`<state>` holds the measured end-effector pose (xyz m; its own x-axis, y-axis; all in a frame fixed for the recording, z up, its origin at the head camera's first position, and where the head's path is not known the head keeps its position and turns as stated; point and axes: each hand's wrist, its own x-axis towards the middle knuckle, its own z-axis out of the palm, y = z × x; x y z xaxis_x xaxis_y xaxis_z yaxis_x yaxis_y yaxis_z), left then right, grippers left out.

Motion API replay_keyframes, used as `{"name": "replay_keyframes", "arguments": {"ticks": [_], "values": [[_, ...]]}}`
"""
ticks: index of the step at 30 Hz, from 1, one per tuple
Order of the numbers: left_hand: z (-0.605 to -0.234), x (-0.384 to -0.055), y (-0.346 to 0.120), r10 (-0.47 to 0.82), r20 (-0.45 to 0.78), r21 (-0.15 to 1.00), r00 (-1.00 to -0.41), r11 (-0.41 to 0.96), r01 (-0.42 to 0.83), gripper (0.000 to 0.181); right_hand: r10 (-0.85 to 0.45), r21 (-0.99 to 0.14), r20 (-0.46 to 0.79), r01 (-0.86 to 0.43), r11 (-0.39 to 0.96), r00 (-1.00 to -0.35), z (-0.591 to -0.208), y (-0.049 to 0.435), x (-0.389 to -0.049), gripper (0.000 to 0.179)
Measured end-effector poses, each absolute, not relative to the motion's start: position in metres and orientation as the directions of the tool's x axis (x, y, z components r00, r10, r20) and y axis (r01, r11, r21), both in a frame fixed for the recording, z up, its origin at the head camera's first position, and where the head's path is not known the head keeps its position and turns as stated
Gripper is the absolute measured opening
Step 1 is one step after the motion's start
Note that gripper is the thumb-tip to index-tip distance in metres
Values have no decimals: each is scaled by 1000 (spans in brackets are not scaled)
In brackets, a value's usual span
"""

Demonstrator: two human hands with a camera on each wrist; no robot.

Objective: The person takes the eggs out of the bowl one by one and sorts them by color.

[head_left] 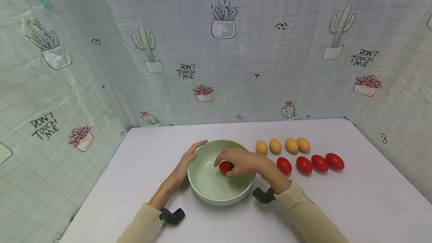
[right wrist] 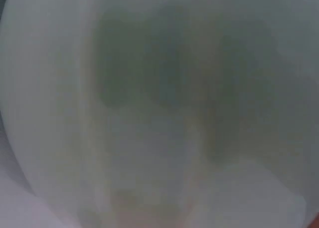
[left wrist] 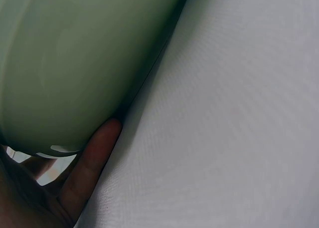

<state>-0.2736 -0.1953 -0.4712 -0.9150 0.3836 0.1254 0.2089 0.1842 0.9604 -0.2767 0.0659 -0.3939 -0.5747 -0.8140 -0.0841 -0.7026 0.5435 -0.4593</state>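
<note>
A pale green bowl (head_left: 216,195) stands on the white table. My left hand (head_left: 183,165) rests along the bowl's left side, its fingers fairly straight. In the left wrist view, one finger (left wrist: 94,163) lies low against the green outer wall, close to the table. Inside the bowl, my right hand (head_left: 241,161) reaches over from the right. Its curled fingers and thumb hold a red egg-shaped tomato (head_left: 225,167), partly hidden by the hand. The right wrist view is blurred and shows mostly the pale bowl wall (right wrist: 45,113).
Right of the bowl, several red egg-shaped tomatoes (head_left: 320,163) lie in a row. Behind them is a row of several smaller yellow oval ones (head_left: 275,146). A cactus-print curtain (head_left: 236,59) hangs behind the white table (head_left: 152,149) and at its sides.
</note>
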Motion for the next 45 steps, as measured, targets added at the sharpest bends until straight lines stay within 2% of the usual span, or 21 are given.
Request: {"name": "replay_keyframes", "arguments": {"ticks": [9,36,45], "values": [[-471,-274,-195,392,142,956,-909,182,228,52,-779,-416,-171,-672,612,-604,-398,64,-272,52],[-471,-272,-194,384,142,954,-913,194,230,52,-776,-390,-126,-689,611,-618,-404,59,-272,50],[-471,-272,-195,387,138,956,-912,188,225,51,-786,-418,-96,-691,589,-611,-402,62,-272,49]]}}
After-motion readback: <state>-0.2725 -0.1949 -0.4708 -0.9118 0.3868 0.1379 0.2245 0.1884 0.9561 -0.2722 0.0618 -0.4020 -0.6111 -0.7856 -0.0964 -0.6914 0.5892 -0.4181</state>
